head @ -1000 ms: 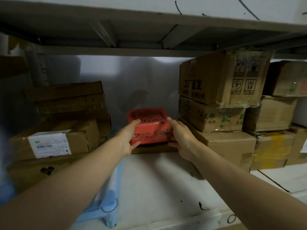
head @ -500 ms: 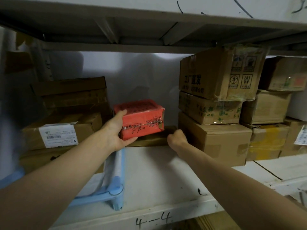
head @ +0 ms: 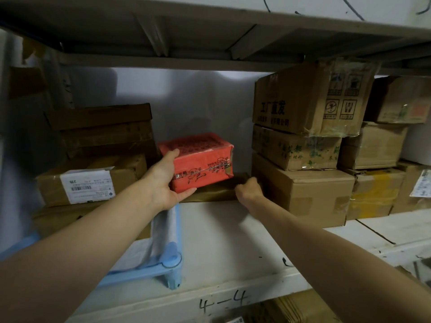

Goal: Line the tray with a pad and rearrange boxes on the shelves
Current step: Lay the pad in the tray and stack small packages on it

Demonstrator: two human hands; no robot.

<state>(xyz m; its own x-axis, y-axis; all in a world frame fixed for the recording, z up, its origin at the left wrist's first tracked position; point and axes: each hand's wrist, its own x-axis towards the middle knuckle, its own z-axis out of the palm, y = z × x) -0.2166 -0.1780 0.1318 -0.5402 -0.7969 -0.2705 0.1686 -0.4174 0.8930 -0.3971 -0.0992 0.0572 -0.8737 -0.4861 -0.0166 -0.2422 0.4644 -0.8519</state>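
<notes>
My left hand [head: 164,183] grips the left end of a red box [head: 203,162] and holds it tilted, just above a flat brown box [head: 217,191] at the back of the white shelf [head: 217,238]. The fingers of my right hand [head: 248,190] are curled around that flat box's right front corner. A light blue tray [head: 161,264] with a white pad [head: 163,226] in it sits at the left front of the shelf, under my left forearm.
Brown cardboard boxes are stacked on the left [head: 93,178], one with a white label. A taller stack [head: 303,145] stands right of the flat box, with more boxes [head: 377,173] behind it. The upper shelf [head: 210,38] hangs low overhead. The shelf edge is marked "4-4".
My left hand alone now holds the red box, lifted and moved left. My right hand let go of it and dropped to the flat brown box beneath.
</notes>
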